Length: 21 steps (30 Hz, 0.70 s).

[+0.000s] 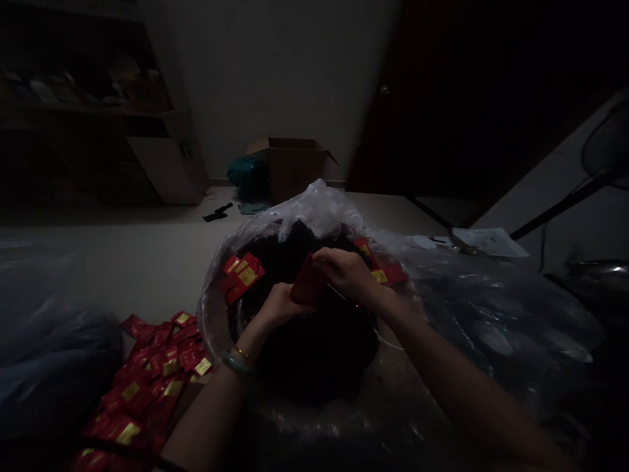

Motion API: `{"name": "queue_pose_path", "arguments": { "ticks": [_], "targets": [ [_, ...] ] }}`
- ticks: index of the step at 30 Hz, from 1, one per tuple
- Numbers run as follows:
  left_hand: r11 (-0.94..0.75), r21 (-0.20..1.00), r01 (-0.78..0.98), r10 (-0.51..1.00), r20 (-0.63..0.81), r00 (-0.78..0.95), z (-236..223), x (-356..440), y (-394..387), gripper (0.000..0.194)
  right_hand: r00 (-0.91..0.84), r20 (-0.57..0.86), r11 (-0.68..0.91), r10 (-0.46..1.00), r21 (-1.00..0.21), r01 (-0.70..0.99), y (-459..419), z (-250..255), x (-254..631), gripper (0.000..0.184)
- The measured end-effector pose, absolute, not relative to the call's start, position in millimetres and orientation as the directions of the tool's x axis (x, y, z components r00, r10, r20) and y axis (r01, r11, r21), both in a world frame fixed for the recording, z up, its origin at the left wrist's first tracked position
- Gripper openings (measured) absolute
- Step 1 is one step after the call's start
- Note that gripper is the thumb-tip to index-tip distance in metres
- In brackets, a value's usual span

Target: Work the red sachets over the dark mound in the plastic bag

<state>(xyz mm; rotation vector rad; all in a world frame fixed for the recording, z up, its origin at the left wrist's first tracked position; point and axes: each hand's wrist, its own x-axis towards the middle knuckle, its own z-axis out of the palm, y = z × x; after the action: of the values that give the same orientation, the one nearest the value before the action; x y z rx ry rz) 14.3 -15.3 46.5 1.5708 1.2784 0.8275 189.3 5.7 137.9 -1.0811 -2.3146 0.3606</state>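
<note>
Above a heap of dark loose material point(314, 360), my left hand point(281, 305) grips the lower left side of a small red packet point(307, 282). At the packet's upper right edge my right hand point(344, 267) is closed in a pinch. The packet is tilted, and the dimness hides whether its top is parted. The heap lies in a round opening lined with a clear plastic bag point(324, 203). Red packets with gold labels point(243, 275) rest on the left of the heap, and others point(390, 272) on the right. A thin pale line and a red glint show beside my right wrist.
Many red packets point(152, 367) are piled on the floor at left, beside a large plastic-wrapped bundle point(54, 354). Clear plastic sheeting point(491, 321) spreads at right. An open cardboard box point(297, 167) and a teal bag point(248, 176) stand by the wall.
</note>
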Motion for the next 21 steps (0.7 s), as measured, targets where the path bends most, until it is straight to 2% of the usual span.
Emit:
{"name": "queue_pose_path", "arguments": {
  "ticks": [10,15,18,21],
  "targets": [
    [-0.092,0.937,0.337,0.976,0.019,0.216,49.1,13.4,-16.4,0.02,-0.461,0.51,0.667,0.726,-0.362,0.651,8.2,132.8,194.4,0.022],
    [-0.109,0.92,0.377,0.972,0.019,0.234,47.3,11.9,-17.4,0.02,-0.592,0.464,0.751,0.659,-0.361,0.553,11.5,131.7,197.8,0.02],
    [-0.131,0.968,0.216,0.948,0.059,0.313,51.6,15.2,-20.3,0.032,-0.678,0.432,0.804,0.595,-0.298,0.515,8.8,131.7,196.0,0.021],
    [-0.089,0.993,0.076,0.945,0.06,0.322,54.8,18.7,-21.0,0.031,-0.719,0.401,0.823,0.567,-0.291,0.487,4.0,127.3,192.6,0.018]
  ]
}}
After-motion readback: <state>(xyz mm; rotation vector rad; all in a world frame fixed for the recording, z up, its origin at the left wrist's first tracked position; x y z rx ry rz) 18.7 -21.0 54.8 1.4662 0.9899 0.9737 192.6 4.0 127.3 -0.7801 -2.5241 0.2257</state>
